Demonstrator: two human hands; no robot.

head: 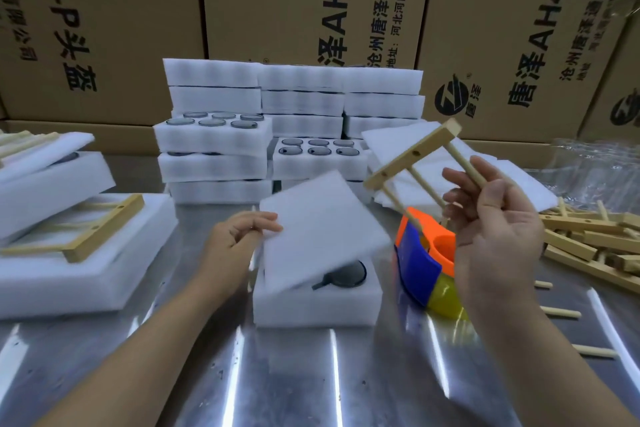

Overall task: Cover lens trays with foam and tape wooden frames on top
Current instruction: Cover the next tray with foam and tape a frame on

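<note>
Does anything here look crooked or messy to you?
The foam sheet the left hand holds sits tilted over the front tray, leaving a dark lens uncovered. Loose wooden sticks lie scattered on the table at the right, beside a jumbled pile of frames.

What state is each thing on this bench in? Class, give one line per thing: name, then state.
lens tray: partly uncovered, one lens showing
foam sheet: tilted, half over lens tray, pinched by left grip
wooden frame: raised in air, held by right grip at a rod
tape dispenser: resting on table, not held
left tray: foam-covered, another frame on top
rear trays: stacked, some lenses exposed
</note>
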